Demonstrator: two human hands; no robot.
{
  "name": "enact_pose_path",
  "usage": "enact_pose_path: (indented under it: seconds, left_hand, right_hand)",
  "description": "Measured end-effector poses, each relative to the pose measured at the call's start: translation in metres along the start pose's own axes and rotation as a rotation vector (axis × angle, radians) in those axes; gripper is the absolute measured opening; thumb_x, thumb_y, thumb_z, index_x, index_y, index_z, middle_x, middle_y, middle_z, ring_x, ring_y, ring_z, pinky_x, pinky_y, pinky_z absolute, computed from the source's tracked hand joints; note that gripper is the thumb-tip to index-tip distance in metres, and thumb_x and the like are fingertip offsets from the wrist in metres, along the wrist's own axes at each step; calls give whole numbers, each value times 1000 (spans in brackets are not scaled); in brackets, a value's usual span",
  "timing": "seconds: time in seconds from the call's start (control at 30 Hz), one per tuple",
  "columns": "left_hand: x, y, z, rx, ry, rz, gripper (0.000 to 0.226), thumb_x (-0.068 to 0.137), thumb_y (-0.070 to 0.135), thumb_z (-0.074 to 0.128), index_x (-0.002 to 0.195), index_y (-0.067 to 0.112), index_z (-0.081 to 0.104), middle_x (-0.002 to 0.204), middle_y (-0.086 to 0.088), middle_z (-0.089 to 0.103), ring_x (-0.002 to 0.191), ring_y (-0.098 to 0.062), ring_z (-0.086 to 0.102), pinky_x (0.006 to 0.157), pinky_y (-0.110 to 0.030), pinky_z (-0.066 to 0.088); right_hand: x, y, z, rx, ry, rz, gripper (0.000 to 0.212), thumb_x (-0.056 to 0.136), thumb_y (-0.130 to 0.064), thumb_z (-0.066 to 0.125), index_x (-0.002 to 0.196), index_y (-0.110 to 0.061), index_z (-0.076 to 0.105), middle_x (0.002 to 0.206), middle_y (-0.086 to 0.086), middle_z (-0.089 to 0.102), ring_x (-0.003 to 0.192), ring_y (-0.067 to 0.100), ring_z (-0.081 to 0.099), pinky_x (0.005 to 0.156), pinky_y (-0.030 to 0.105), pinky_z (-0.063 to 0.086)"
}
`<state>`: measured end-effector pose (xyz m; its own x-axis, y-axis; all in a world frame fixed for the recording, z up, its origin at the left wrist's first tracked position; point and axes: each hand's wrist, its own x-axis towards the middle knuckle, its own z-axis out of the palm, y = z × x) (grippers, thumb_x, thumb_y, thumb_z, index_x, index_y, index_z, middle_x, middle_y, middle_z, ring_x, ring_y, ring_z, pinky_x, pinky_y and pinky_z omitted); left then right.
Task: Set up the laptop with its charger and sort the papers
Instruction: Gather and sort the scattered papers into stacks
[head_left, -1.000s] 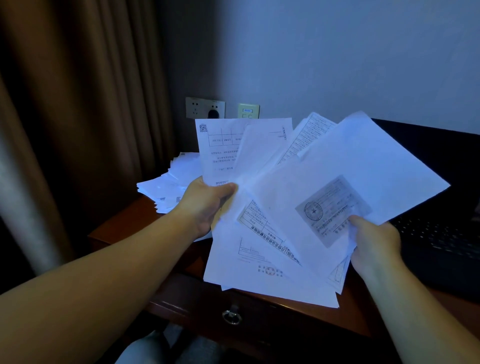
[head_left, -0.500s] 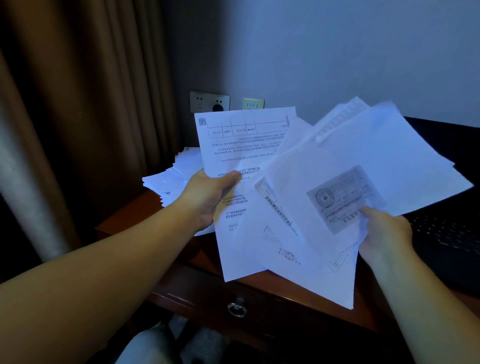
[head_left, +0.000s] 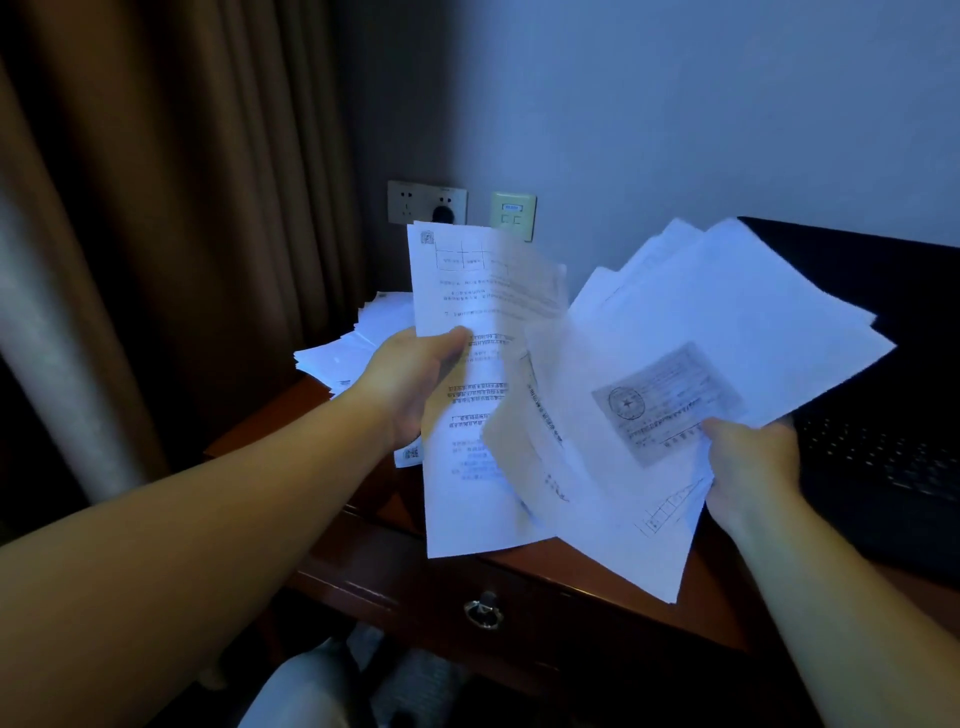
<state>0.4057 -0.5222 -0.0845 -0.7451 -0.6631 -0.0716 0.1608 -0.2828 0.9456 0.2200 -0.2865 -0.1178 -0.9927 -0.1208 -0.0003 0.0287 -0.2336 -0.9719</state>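
My left hand (head_left: 410, 379) grips a printed sheet (head_left: 462, 291) by its left edge, upright above the desk. My right hand (head_left: 748, 462) pinches a fanned bundle of white papers (head_left: 727, 312); the top one carries a grey stamped slip (head_left: 665, 402). The two lots overlap in the middle, where a sheet is blurred. An open black laptop (head_left: 883, 467) sits on the desk at the right, partly hidden behind the papers. No charger shows; a dark plug sits in the wall socket (head_left: 427, 202).
A loose pile of white papers (head_left: 358, 343) lies on the far left corner of the dark wooden desk (head_left: 571, 577). A drawer with a ring pull (head_left: 483, 613) faces me. Brown curtains (head_left: 156, 234) hang at the left, a small wall plate (head_left: 513, 213) beside the socket.
My left hand has drawn the printed sheet left and upright, apart from the bundle. My right hand has shifted the fanned bundle right, toward the laptop.
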Motion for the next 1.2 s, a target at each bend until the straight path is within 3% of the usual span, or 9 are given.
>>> enact_pose_path:
  seconds: [0.17,0.3,0.37,0.47,0.57,0.7,0.8,0.97,1.2]
  left_hand:
    - [11,1,-11,212,129,84,10,99,12,64,100,16,73,95,-7,80,93,-30,77,74,-43,63]
    - [10,6,-16,425,160,39,26,95,1,54,100,18,73,97,-12,77,94,-38,74,83,-49,62]
    - [7,9,-14,459,106,6,34,95,-1,51,111,19,73,104,-14,77,96,-40,74,87,-55,61]
    - [4,13,-12,336,68,-1,33,99,-1,48,111,16,73,107,-18,77,91,-35,75,80,-49,63]
    - [6,17,-10,148,27,-37,29,107,9,45,107,22,71,94,-5,81,76,-22,78,56,-36,62]
    - [2,18,-4,78,-56,-40,23,105,16,53,117,26,71,107,-9,79,93,-30,76,78,-47,63]
    - [-3,16,1,44,-99,-54,22,102,19,59,113,30,75,118,-13,76,106,-35,73,96,-52,58]
    - [-8,19,-1,-65,-165,-193,41,102,44,53,95,19,85,101,-9,79,82,-25,77,72,-36,63]
    - [-22,2,-15,-285,-302,-182,67,78,68,52,110,18,82,122,-12,74,105,-32,74,78,-45,62]
  right_hand:
    - [0,-14,7,144,33,62,48,82,24,50,113,-10,64,107,13,71,73,22,72,62,35,60]
    - [-4,-24,15,251,-6,218,28,87,21,48,96,-1,62,103,19,71,62,21,67,92,48,56]
    - [-9,-26,20,236,-31,233,32,88,21,48,113,6,61,108,24,70,62,23,70,85,47,60]
    - [-15,-25,25,168,-90,236,42,89,20,52,129,9,58,119,24,68,80,29,72,65,39,60]
    - [-19,-21,29,-3,-146,220,16,92,15,56,105,7,62,106,20,64,81,30,66,68,35,55]
    - [-23,-17,35,-140,-216,198,16,91,8,63,106,1,60,110,14,62,90,27,64,79,35,52]
    - [-27,-13,38,-154,-275,192,25,91,7,64,114,-4,64,119,13,69,106,32,68,97,46,55]
    - [-34,-15,38,-81,-341,208,26,94,9,58,108,-8,72,96,8,78,88,25,75,71,35,60]
    - [-37,-21,41,281,-129,393,28,88,14,57,112,4,69,105,20,75,89,32,75,76,49,62]
